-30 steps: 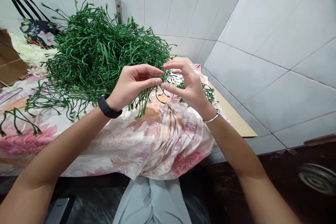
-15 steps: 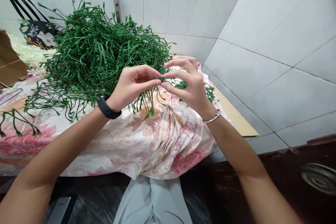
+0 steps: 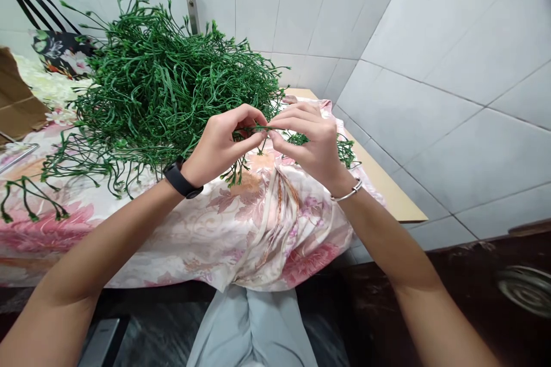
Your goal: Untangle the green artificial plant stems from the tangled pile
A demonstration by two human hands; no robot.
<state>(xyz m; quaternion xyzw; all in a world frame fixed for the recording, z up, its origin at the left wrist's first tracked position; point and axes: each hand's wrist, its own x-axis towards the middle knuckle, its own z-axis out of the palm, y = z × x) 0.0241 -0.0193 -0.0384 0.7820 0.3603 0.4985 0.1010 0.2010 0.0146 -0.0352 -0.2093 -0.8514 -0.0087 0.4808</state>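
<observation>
Between my two hands is a green artificial stem (image 3: 258, 128), pinched at the fingertips. My left hand (image 3: 230, 136), with a black band on its wrist, is closed on it with thumb and index finger. My right hand (image 3: 312, 136), wearing a silver bangle, meets the left at the fingertips and pinches the same stem. Small branching tips (image 3: 236, 174) hang below my left hand; whether they belong to the held stem I cannot tell. Right behind my hands rises a big heap of green artificial stems (image 3: 172, 86). More stems (image 3: 345, 152) lie past my right hand, partly hidden.
A floral cloth (image 3: 172, 241) covers the table and bunches up near my lap. Toward the left are a loose sprig (image 3: 32, 200), white artificial flowers (image 3: 47, 89), brown cardboard (image 3: 17, 100) and a black floral bag (image 3: 60, 51). Tiled walls (image 3: 301, 11) close off the back and right.
My left hand has tilted upward slightly, and the tips hanging below it have swung in closer to it. My right fingers have drawn together, closer to the stem.
</observation>
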